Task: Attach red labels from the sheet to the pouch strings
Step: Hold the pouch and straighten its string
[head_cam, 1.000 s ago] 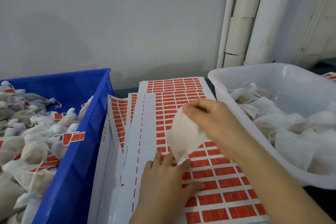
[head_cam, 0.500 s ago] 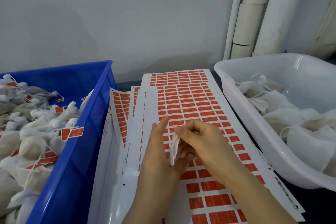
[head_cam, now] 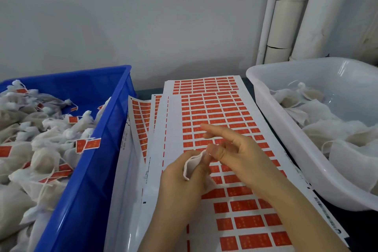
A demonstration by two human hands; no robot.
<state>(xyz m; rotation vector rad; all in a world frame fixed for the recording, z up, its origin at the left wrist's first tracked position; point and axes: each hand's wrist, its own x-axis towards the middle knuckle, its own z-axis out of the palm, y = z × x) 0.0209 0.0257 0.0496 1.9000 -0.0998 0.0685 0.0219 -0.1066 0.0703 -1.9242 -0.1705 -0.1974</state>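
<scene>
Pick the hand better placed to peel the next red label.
Right, probably. The left hand grips the pouch; the right hand sits above the label sheet, index finger straight over the red labels.

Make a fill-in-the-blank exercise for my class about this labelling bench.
The left hand holds a white ____ above the label sheets. Pouches already bearing red labels fill the ____ crate. Unlabelled pouches lie in the tub on the person's ____.
Missing words: pouch; blue; right.
</scene>
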